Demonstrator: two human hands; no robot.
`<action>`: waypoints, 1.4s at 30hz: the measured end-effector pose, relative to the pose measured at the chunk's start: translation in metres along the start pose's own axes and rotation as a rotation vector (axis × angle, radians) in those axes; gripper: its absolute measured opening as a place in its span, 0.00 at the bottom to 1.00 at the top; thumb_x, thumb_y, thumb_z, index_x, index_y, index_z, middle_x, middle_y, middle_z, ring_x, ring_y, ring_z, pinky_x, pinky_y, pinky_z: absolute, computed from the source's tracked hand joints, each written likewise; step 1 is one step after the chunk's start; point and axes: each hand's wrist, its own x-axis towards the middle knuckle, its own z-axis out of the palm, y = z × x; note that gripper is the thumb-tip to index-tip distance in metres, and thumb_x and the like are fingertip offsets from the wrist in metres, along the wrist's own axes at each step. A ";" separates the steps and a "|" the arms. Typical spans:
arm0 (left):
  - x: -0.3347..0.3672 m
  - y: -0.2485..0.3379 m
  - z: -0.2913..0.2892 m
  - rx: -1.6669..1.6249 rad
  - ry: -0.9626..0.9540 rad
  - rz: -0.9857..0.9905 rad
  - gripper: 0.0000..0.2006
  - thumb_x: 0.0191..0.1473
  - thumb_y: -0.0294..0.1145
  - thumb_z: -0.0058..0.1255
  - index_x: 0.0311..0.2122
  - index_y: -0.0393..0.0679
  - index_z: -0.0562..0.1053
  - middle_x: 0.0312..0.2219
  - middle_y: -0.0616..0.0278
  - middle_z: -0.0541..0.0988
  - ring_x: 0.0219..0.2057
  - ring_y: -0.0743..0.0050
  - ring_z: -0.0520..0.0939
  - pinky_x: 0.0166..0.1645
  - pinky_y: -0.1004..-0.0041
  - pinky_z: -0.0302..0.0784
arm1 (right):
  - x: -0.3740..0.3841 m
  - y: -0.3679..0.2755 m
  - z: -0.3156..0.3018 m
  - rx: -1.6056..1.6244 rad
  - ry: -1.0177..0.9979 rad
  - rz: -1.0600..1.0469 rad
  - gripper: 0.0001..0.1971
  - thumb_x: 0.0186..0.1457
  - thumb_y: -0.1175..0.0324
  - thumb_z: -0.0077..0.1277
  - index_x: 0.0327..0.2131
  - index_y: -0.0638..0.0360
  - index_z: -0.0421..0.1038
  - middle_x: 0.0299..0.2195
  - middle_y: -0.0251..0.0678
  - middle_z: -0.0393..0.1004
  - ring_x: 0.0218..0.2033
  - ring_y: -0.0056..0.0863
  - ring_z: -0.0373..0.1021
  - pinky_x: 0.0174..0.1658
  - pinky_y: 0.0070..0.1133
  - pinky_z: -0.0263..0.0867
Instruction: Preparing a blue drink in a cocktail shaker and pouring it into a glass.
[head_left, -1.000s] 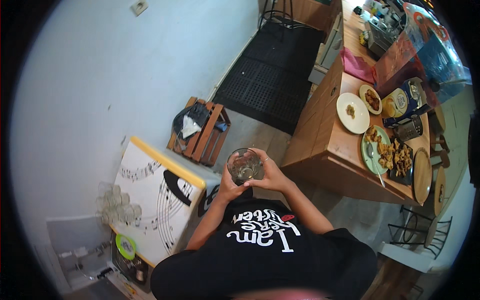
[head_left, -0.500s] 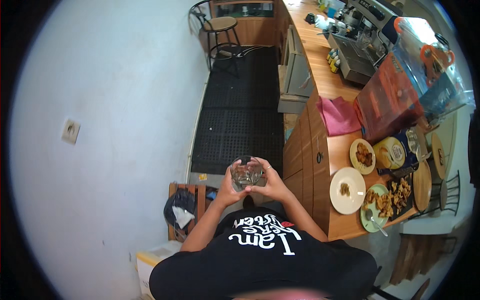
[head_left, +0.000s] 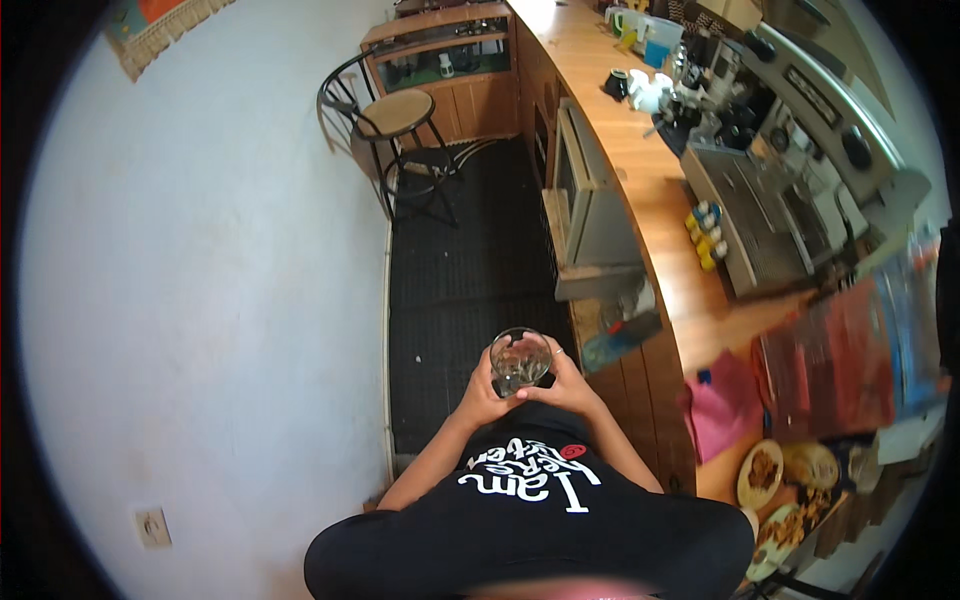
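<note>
A clear drinking glass [head_left: 521, 358] is held in front of my body, its round rim facing up. My left hand [head_left: 484, 393] wraps the glass from the left side. From the right, my right hand [head_left: 567, 384], with a ring on one finger, closes round it. Both thumbs meet at the near side of the glass. Through the transparent wall I see fingers; whether anything lies inside cannot be made out.
Along the right runs a wooden counter [head_left: 640, 180] with an espresso machine [head_left: 770, 210], small yellow bottles [head_left: 706, 236], a pink cloth [head_left: 724, 405] and plates of food [head_left: 760, 474]. A black stool [head_left: 397, 115] stands ahead on the dark floor mat [head_left: 470, 290]. At left is a white wall [head_left: 220, 300].
My view has moved forward along the counter; the stool and espresso machine appear nearer, and the food plates have slid toward the lower right. Both hands still hold the glass.
</note>
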 end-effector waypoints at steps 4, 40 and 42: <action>0.092 -0.027 -0.044 -0.141 0.039 -0.055 0.48 0.43 0.29 0.72 0.66 0.40 0.54 0.56 0.52 0.72 0.58 0.62 0.75 0.62 0.64 0.70 | 0.116 -0.011 -0.034 -0.131 -0.082 0.034 0.49 0.39 0.61 0.75 0.62 0.66 0.57 0.57 0.46 0.68 0.60 0.34 0.66 0.63 0.31 0.60; 0.995 -0.183 -0.206 -0.150 -0.663 0.297 0.55 0.37 0.34 0.76 0.67 0.35 0.53 0.61 0.52 0.66 0.62 0.62 0.69 0.67 0.64 0.63 | 0.796 -0.002 -0.399 -0.498 0.736 -0.141 0.56 0.36 0.55 0.77 0.65 0.66 0.54 0.57 0.50 0.68 0.60 0.42 0.65 0.64 0.33 0.59; 1.036 -0.185 -0.196 -0.206 -0.691 0.209 0.54 0.39 0.34 0.75 0.67 0.35 0.52 0.61 0.52 0.65 0.62 0.62 0.69 0.67 0.64 0.63 | 0.819 -0.007 -0.431 -0.528 0.759 -0.114 0.55 0.36 0.55 0.77 0.64 0.66 0.54 0.57 0.50 0.68 0.60 0.41 0.66 0.64 0.33 0.59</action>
